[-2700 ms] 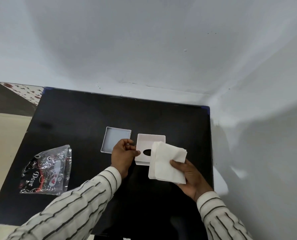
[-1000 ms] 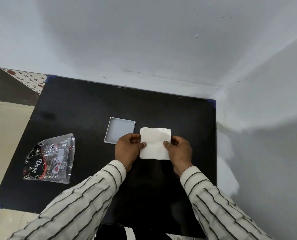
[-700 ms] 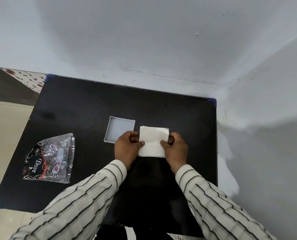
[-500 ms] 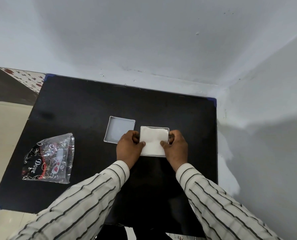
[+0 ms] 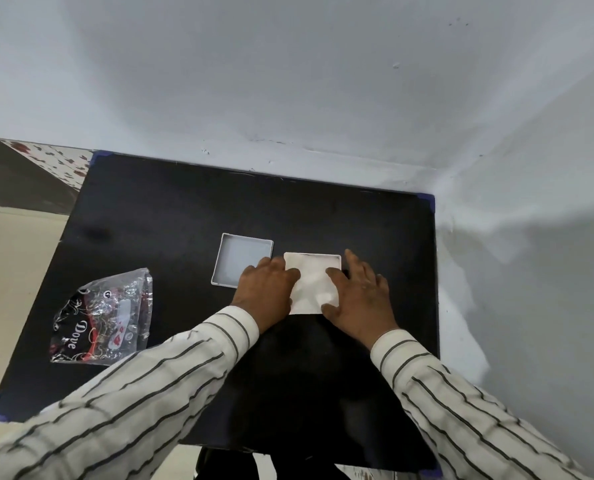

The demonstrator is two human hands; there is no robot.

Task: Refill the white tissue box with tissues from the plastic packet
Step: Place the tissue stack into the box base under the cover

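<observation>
A white tissue stack (image 5: 312, 282) lies inside one square half of the white tissue box (image 5: 323, 255), only the thin far rim of which shows. My left hand (image 5: 266, 291) grips the box's left side with its thumb pressing on the tissues. My right hand (image 5: 361, 296) is on the right side, fingers spread, with its thumb and forefinger pressing the tissues down. The other box half (image 5: 241, 261) lies open side up just to the left, holding nothing. The clear plastic packet (image 5: 105, 320), printed red and black, lies flat at the table's left.
Everything sits on a black table (image 5: 171, 216) pushed into a corner, with white walls (image 5: 323, 81) behind and to the right. Off the table's left edge is beige floor (image 5: 8, 265).
The tissue stack went from my right hand onto the box half. Both hands then pushed it down inside the rim. My right fingers have now spread out.
</observation>
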